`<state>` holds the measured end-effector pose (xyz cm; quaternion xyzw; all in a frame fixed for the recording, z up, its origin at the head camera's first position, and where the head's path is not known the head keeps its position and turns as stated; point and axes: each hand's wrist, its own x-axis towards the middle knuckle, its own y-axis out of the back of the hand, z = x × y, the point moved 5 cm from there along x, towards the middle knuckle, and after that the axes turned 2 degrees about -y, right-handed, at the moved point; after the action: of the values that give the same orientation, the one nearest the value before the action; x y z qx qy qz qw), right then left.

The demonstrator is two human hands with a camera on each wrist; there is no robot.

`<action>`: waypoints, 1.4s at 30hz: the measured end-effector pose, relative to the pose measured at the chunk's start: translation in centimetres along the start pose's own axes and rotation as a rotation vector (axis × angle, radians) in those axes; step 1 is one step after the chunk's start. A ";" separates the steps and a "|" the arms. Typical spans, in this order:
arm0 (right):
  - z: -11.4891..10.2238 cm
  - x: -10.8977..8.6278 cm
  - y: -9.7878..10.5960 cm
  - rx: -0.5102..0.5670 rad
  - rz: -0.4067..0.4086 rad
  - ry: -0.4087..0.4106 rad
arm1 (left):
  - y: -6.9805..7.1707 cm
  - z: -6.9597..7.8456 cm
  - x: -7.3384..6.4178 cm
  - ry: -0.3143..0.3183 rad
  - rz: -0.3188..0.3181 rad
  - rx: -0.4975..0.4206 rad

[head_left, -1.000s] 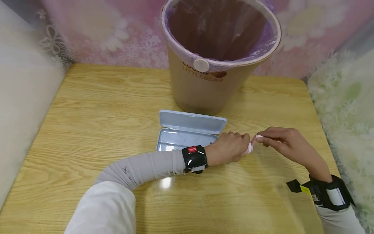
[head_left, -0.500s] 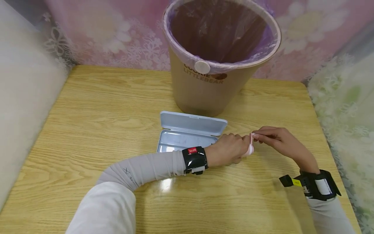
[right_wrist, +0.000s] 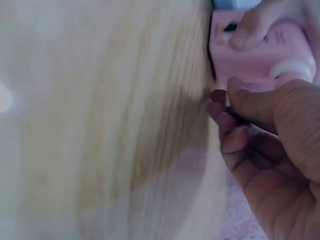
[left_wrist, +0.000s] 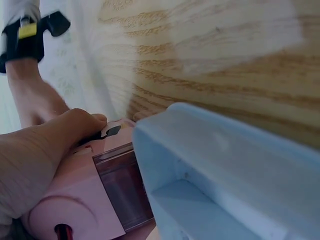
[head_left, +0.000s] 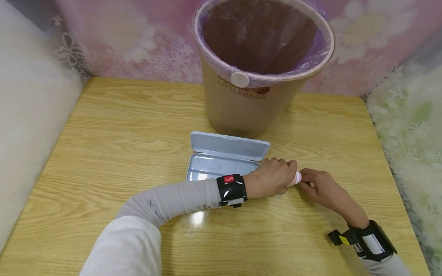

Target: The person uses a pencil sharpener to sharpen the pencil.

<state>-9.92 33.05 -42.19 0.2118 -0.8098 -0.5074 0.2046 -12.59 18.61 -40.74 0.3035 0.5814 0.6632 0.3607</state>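
Note:
A pink crank pencil sharpener (left_wrist: 75,180) with a see-through dark drawer shows in the left wrist view. My left hand (head_left: 272,176) grips its body, the thumb across the top. On the end facing right, a white-ringed hub (right_wrist: 292,69) carries the crank. My right hand (head_left: 324,189) pinches the crank's knob between thumb and fingers, which mostly hide it. In the head view only the pale end of the sharpener (head_left: 296,178) peeks out past the left hand. Beside it lies an open light blue pencil case (head_left: 229,145), partly covered by my left forearm.
Behind the pencil case stands a tall beige bin (head_left: 238,111) with a purple liner. Everything rests on a wood-grain table (head_left: 131,126), with patterned curtains at the back and sides.
My right hand has swung with the crank, first left along its upper side, then down to the front of the hub. The left hand holds nearly still.

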 end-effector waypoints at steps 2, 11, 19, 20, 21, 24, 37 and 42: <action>-1.0 -1.1 0.0 0.028 -0.008 0.002 | 0.0 0.1 -0.1 -0.008 -0.006 -0.022; -4.6 -2.6 4.5 0.126 0.104 0.027 | 0.6 0.1 -0.5 -0.057 0.062 0.020; -4.1 -0.6 6.2 0.078 0.109 0.119 | 0.9 -0.5 -0.9 -0.048 0.056 -0.001; -3.9 -0.5 6.3 0.082 0.109 0.123 | 0.9 -0.6 -0.9 -0.050 0.059 0.001; -3.8 -0.5 6.3 0.086 0.110 0.127 | 0.9 -0.6 -0.9 -0.051 0.061 0.003; -3.6 -0.2 6.4 0.090 0.103 0.136 | 0.8 -0.9 -0.9 -0.060 0.050 -0.007; -1.1 2.6 6.3 0.031 0.139 0.143 | 0.5 -1.1 -0.7 -0.102 0.025 -0.052; 1.4 3.0 4.1 0.114 0.058 0.068 | 0.2 -0.5 -0.6 -0.101 0.004 -0.045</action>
<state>-13.70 34.04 -38.63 0.2169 -0.8357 -0.4468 0.2342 -12.68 17.82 -40.56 0.3294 0.5470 0.6605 0.3949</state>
